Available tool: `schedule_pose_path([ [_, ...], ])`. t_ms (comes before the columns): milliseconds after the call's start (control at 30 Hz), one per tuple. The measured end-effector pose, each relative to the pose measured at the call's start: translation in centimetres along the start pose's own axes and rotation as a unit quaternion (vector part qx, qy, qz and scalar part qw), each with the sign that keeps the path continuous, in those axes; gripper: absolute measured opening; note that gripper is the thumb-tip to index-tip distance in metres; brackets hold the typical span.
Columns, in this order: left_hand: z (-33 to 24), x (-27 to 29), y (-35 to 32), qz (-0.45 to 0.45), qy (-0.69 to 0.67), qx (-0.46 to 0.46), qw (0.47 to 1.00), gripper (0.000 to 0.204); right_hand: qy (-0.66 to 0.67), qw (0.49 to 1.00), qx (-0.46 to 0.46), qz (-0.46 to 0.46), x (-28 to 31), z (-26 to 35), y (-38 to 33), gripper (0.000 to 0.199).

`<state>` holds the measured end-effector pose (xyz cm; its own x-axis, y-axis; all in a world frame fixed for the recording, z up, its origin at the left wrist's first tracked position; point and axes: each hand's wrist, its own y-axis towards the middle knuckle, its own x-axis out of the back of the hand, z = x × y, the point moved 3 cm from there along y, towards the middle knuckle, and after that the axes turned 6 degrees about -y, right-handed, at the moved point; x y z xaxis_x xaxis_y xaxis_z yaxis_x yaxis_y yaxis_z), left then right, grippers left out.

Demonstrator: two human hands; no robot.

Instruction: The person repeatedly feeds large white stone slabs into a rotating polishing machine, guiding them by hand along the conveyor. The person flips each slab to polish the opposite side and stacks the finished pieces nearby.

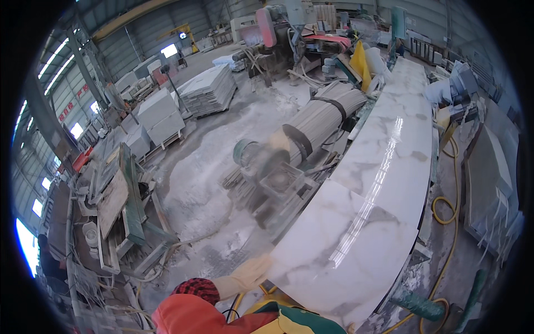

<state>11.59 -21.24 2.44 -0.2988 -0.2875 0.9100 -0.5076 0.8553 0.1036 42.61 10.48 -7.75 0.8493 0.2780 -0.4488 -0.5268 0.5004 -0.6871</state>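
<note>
My left hand (247, 276), in a cream work glove with a red-and-black checked cuff, reaches to the near left corner of a long polished stone slab (311, 245). White with grey and tan veining, the slab stretches away from me to the far right. The glove meets its edge, but the fingers are too blurred to show whether they grip it. My right hand is out of sight. Below the slab's near end, part of my red sleeve (189, 314) and a green-and-yellow garment (303, 323) show.
Left of the slab stands a dusty motor (261, 158) beside a bundle of long pale strips (328, 114). A yellow hose (455, 195) loops along the floor on the right, near leaning slabs (489, 167). Stone stacks (206, 92) and a cluttered metal frame (130, 206) stand left.
</note>
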Motion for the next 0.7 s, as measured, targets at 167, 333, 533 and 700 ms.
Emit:
schedule_pose_path([
  [167,3.2,2.8,-1.8,0.063,-0.054,-0.023,0.996,0.046,0.046,0.999,-0.013,-0.006,1.2,-1.7,-0.7,0.058],
  [333,5.2,3.1,13.2,-0.083,-0.040,-0.176,0.980,0.046,0.101,0.994,0.002,-0.036,2.7,-3.8,-2.3,0.059],
  [533,0.7,-2.4,34.9,-0.043,0.000,-0.254,0.966,0.060,0.228,0.959,0.003,-0.166,2.1,-7.9,-6.4,0.061],
  [700,-2.6,-5.2,43.8,0.044,-0.028,-0.187,0.981,0.040,0.332,0.936,-0.070,-0.091,-1.2,-10.8,-7.0,0.044],
])
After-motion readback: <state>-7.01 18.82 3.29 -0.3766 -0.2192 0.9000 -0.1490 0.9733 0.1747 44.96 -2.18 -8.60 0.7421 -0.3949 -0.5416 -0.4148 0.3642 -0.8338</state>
